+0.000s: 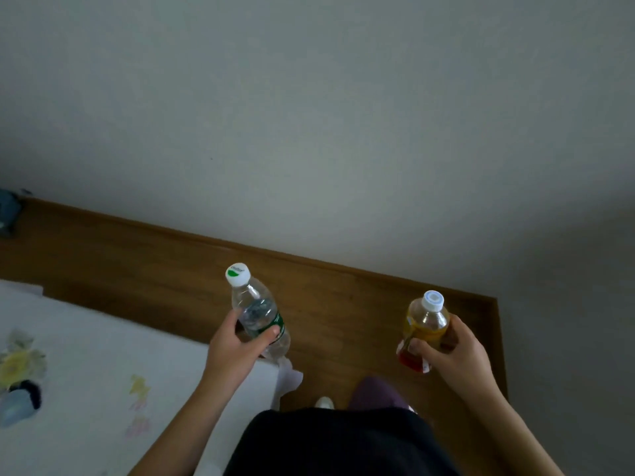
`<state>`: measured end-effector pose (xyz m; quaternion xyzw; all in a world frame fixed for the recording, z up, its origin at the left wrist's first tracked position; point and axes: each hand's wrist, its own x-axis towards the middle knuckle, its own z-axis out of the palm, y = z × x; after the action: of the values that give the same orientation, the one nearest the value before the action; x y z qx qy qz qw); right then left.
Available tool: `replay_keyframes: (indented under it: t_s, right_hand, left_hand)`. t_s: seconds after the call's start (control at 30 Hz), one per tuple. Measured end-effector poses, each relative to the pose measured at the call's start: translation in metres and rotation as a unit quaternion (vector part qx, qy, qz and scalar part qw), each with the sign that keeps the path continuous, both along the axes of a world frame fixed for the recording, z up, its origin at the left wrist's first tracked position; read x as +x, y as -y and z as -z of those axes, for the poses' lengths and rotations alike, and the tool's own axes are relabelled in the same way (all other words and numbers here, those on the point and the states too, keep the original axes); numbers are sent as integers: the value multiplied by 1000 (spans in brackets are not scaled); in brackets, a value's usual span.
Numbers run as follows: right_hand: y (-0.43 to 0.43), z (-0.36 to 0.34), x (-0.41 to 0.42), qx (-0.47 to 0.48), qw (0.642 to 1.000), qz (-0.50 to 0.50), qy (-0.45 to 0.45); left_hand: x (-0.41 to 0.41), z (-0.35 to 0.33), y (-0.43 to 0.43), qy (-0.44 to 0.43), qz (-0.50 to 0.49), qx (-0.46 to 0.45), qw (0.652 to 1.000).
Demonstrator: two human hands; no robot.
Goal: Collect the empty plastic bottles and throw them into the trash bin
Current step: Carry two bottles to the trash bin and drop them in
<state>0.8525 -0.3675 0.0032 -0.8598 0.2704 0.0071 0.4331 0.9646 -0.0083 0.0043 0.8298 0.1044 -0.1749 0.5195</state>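
Observation:
My left hand [237, 348] grips a clear plastic bottle [256, 304] with a green label and a white cap, held upright in front of me. My right hand [450, 348] grips a second plastic bottle [426, 321] with a yellow and red label and a white cap, also upright. Both bottles hang over the wooden floor [165, 266]. No trash bin is in view.
A bed with a white flowered sheet [86, 355] fills the lower left, its corner just under my left hand. A grey wall [309, 115] stands straight ahead. My dark clothing and feet show at the bottom centre. A dark object [8, 211] sits at the far left.

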Motion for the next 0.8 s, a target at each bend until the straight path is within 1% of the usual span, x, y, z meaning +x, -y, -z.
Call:
replay_keyframes:
  t_s: [0.1, 0.2, 0.33, 0.43, 0.57, 0.7, 0.8]
  right_hand:
    - [14, 4, 51, -6, 1000, -7, -11]
    - [24, 8, 117, -4, 999, -31, -17]
    - [20, 10, 228, 22, 995, -99, -19]
    - [4, 11, 309, 58, 981, -180, -34]
    - [-44, 5, 409, 67, 950, -302, -36]
    - [-125, -1, 484, 80, 899, -428, -45]
    - [-199, -4, 531, 94, 858, -503, -49]
  left_hand:
    - [52, -4, 13, 4, 23, 17, 1000]
    - [102, 0, 22, -5, 3, 17, 1000]
    - [152, 9, 13, -16, -93, -8, 996]
    - [161, 16, -1, -12, -182, 22, 983]
    - [151, 18, -23, -17, -337, 26, 941]
    - [129, 19, -52, -15, -473, 20, 881]
    - [122, 20, -81, -15, -551, 37, 834]
